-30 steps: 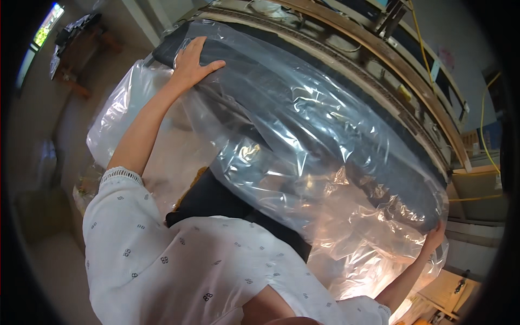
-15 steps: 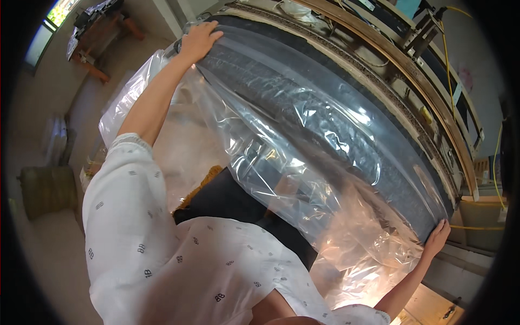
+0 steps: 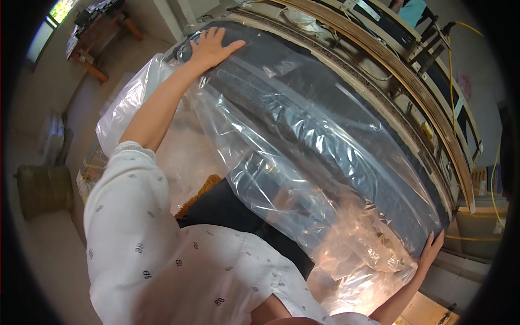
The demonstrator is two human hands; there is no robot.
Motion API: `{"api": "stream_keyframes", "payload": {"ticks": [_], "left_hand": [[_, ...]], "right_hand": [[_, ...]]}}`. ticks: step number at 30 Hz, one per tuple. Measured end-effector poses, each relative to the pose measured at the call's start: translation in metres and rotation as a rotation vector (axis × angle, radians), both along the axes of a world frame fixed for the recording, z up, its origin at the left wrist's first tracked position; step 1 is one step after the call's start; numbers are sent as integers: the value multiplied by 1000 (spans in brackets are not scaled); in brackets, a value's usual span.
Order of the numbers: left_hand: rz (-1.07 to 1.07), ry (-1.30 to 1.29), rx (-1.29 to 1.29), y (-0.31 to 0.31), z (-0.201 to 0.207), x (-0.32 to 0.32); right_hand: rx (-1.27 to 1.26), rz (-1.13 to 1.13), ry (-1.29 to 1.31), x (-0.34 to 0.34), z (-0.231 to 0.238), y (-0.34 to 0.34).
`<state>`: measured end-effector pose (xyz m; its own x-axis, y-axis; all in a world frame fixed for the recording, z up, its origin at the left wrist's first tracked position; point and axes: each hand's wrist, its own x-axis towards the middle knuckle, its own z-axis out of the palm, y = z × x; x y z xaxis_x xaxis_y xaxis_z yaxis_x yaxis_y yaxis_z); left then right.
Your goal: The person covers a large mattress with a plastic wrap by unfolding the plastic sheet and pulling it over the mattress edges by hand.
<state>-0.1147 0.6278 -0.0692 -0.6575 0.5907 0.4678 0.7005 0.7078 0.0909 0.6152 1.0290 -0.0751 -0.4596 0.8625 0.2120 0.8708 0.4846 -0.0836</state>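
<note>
- The large sheet of clear, glossy plastic film (image 3: 319, 146) spreads across the middle of the frame, heavily creased toward the lower right, where warm light catches its folds.
- Beneath much of it, the long, curved, dark grey padded-looking surface (image 3: 271, 39) runs from the upper left to the right side. The film looks flatter toward its upper part and ripples along its near side.
- The long brown wooden rail (image 3: 401, 70) bows across the upper right, beyond the dark surface and apart from both hands.
- The smooth black cloth (image 3: 227, 203) lies at lower centre, between the white-clothed torso and the film.
- The left hand (image 3: 210, 49), at the upper left of the frame, is open, palm down and fingers spread, resting over the film-covered end of the dark surface. For the pressing in hand, a flat palm seems right: it should spread the load without poking the thin film.
- The right hand (image 3: 431, 249) lies at the far right end, fingers extended against the film's edge; I cannot tell whether it pinches the film. Light, even tension between the two hands would probably serve best, with creases worked outward from the middle rather than tugged at one corner.
- The thin yellow cord (image 3: 450, 76) hangs at the upper right, well clear of the left hand.
</note>
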Motion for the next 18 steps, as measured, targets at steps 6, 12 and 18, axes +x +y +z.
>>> {"api": "stream_keyframes", "payload": {"ticks": [6, 12, 18], "left_hand": [[178, -123, -19, -6, -15, -26], [200, -11, -23, 12, -23, -28], [74, 189, 832, -60, -25, -40]], "right_hand": [[-217, -98, -60, 31, 7, 31], [-213, -630, -123, 6, 10, 75], [-311, 79, 494, -143, 51, -49]]}}
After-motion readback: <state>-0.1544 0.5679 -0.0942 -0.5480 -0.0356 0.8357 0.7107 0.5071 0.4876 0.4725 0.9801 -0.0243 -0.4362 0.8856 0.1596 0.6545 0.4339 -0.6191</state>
